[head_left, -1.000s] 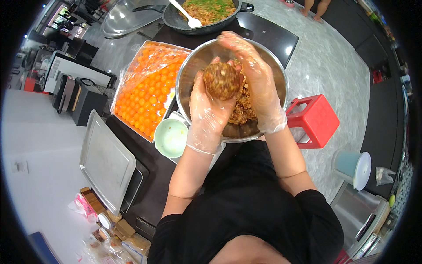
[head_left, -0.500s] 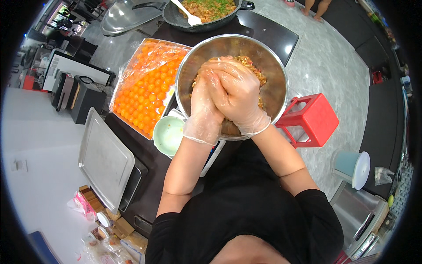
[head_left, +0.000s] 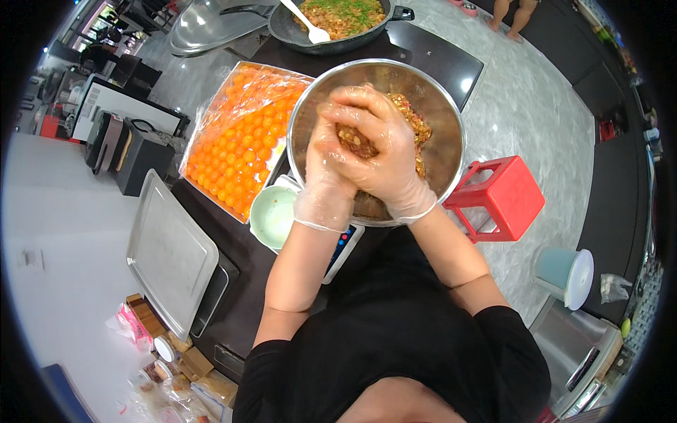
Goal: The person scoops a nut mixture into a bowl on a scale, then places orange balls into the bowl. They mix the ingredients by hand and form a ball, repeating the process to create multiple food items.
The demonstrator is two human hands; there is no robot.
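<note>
Both my hands wear clear plastic gloves and are cupped together over a steel mixing bowl (head_left: 449, 173). Between the palms sits a ball of sticky brown chunky filling (head_left: 357, 142), visible through a gap between the fingers. My left hand (head_left: 326, 166) supports it from the left and below. Curved over it from the right is my right hand (head_left: 390, 151), its fingers meeting the left hand's. More loose filling (head_left: 416, 127) lies in the bowl behind the right hand. Part of a scale (head_left: 344, 247) with coloured buttons shows under the bowl's near side.
Left of the bowl are a tray of orange egg yolks (head_left: 243, 151), partly under plastic wrap, and a pale green bowl (head_left: 273, 217). A pan (head_left: 331, 48) of filling with a white spoon stands behind. Metal trays (head_left: 173, 254) lie left; a red stool (head_left: 511, 197) stands right.
My right hand's fingers have lifted and parted, uncovering the ball of filling between my palms. The whole view has shifted slightly.
</note>
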